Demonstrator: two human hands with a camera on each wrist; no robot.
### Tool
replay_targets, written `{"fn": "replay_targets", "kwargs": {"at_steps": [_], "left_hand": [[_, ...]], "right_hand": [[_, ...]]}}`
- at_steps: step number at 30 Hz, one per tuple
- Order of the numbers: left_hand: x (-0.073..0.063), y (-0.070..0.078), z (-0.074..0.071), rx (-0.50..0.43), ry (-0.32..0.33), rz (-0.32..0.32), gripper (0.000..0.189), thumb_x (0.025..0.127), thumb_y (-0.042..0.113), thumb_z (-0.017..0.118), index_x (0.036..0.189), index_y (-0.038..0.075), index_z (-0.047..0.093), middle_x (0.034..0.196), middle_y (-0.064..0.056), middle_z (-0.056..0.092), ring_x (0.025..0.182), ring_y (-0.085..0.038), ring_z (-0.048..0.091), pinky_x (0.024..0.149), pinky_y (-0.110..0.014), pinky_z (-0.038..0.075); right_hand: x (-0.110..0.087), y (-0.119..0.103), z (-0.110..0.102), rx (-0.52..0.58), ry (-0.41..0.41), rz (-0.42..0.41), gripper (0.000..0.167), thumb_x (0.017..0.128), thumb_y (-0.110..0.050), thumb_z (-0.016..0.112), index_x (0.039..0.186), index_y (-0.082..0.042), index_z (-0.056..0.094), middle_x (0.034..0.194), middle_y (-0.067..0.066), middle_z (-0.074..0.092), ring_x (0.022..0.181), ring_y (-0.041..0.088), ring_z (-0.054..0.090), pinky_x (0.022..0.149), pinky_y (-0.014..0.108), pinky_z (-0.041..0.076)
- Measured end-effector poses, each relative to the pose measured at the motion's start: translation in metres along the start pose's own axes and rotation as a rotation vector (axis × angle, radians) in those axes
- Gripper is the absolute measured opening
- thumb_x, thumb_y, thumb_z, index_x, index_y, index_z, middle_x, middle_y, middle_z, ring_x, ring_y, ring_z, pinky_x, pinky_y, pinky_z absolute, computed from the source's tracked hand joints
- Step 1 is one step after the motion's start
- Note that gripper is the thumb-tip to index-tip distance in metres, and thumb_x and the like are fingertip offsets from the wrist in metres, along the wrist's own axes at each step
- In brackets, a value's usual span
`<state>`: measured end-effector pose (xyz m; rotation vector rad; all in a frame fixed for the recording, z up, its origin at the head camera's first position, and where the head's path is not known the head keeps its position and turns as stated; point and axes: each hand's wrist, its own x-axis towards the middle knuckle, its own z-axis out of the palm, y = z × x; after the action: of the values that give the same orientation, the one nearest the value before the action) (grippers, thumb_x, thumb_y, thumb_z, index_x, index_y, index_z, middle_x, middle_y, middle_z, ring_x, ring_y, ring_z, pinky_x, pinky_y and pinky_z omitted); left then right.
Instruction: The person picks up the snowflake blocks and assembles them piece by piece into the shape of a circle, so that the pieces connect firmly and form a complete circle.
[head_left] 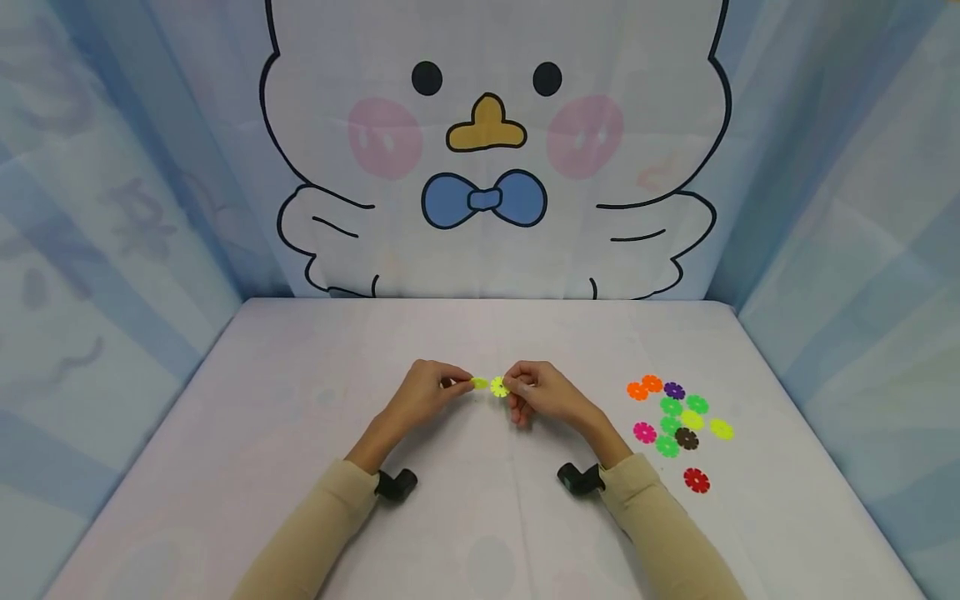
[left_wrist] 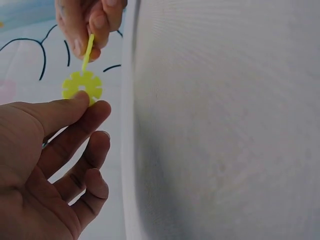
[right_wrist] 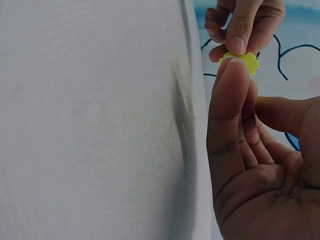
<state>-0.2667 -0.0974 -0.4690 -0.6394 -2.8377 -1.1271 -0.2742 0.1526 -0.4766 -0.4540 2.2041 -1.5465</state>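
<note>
Over the middle of the table, my left hand [head_left: 426,390] pinches a yellow notched plastic disc [left_wrist: 82,80] between thumb and index finger, its other fingers loosely curled. Facing it, my right hand [head_left: 551,390] pinches a second yellow notched disc [head_left: 498,387] with thumb and fingertips. In the left wrist view the right-hand disc is edge-on, its lower end right at the rim of the left-hand disc, which shows its flat face. In the right wrist view, the right fingers hide most of the right-hand disc.
On the white-covered table [head_left: 300,517], several loose notched discs lie to the right: orange [head_left: 637,391], purple [head_left: 675,390], green [head_left: 667,447], pink [head_left: 644,432], dark brown [head_left: 686,438], yellow [head_left: 722,429] and red [head_left: 696,480]. A printed curtain [head_left: 487,258] hangs behind the table.
</note>
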Motion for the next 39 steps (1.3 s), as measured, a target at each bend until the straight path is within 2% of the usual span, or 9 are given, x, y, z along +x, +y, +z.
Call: {"fn": "replay_targets", "kwargs": {"at_steps": [18, 28, 39], "left_hand": [[-0.0003, -0.0013, -0.0021, 0.024, 0.008, 0.051, 0.018, 0.098, 0.019, 0.078, 0.110, 0.008, 0.084, 0.102, -0.008, 0.083, 0.075, -0.007, 0.063, 0.064, -0.018, 0.050], [-0.0003, -0.0020, -0.0019, 0.059, 0.038, 0.158, 0.015, 0.096, 0.017, 0.079, 0.106, 0.007, 0.085, 0.096, -0.006, 0.083, 0.072, -0.007, 0.063, 0.063, -0.017, 0.049], [-0.0016, -0.0001, -0.0007, 0.092, 0.080, 0.196, 0.013, 0.091, 0.013, 0.083, 0.101, 0.006, 0.085, 0.094, -0.007, 0.084, 0.080, -0.015, 0.075, 0.067, -0.019, 0.055]], "right_hand": [[0.0047, -0.0060, 0.0035, -0.002, -0.033, -0.011, 0.022, 0.112, -0.016, 0.053, 0.114, 0.005, 0.061, 0.080, 0.005, 0.065, 0.062, 0.016, 0.069, 0.059, 0.031, 0.064], [0.0074, -0.0066, 0.0054, 0.003, -0.034, -0.002, 0.021, 0.112, -0.013, 0.053, 0.113, 0.007, 0.060, 0.077, 0.003, 0.065, 0.060, 0.014, 0.068, 0.058, 0.028, 0.063], [0.0085, -0.0029, 0.0064, 0.029, -0.061, -0.045, 0.018, 0.110, -0.010, 0.056, 0.111, 0.008, 0.060, 0.075, 0.003, 0.066, 0.060, 0.012, 0.068, 0.057, 0.025, 0.062]]}}
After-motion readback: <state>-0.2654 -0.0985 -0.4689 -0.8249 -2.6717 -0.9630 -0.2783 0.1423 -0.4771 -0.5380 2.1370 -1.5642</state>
